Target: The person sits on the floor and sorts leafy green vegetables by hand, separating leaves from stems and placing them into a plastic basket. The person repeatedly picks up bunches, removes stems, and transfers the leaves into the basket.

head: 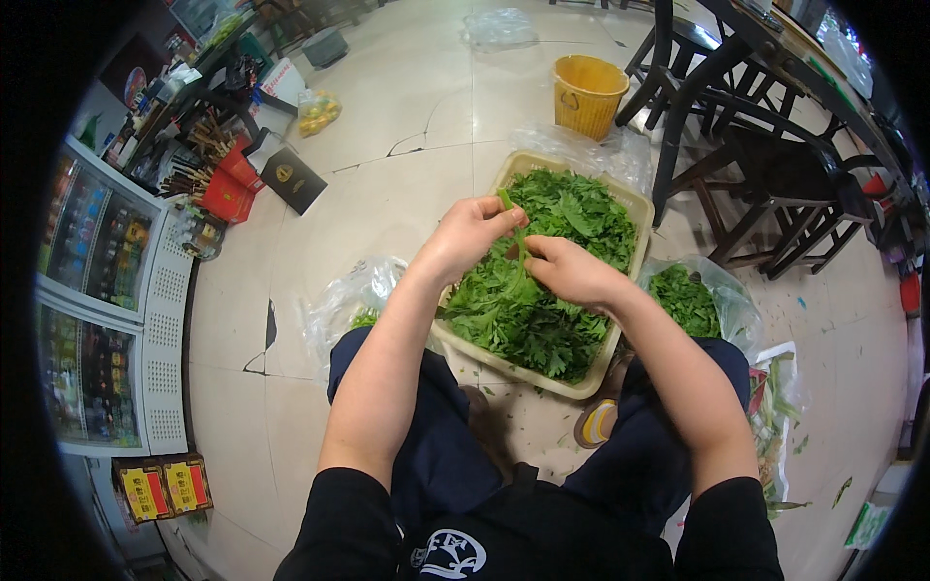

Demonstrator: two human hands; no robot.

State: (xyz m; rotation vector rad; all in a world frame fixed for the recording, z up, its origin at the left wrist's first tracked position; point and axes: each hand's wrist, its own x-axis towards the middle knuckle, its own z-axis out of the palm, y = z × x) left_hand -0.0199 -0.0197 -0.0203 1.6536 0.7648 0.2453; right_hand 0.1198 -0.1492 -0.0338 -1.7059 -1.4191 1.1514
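Between my two hands is a green leafy stalk (pixel 520 250), held over a cream plastic basket (pixel 534 383) full of loose green leaves (pixel 559 330). My left hand (pixel 476 234) pinches the stalk's upper end between thumb and fingers. Lower down, my right hand (pixel 570 270) has its fingertips closed on the same stalk. Under the right fingers a small dark brown patch shows; what it is I cannot tell. A clear plastic bag of green leaves (pixel 683 298) lies right of the basket, and another clear bag (pixel 349 290) with some greens lies to the left.
A yellow plastic bin (pixel 590 98) stands beyond the basket, near dark wooden chairs (pixel 770 163). A white tray (pixel 779 450) of plant scraps is by my right knee. At the left stand a glass-door drinks fridge (pixel 94 305) and boxes (pixel 163 488). Leaf bits dot the tiled floor.
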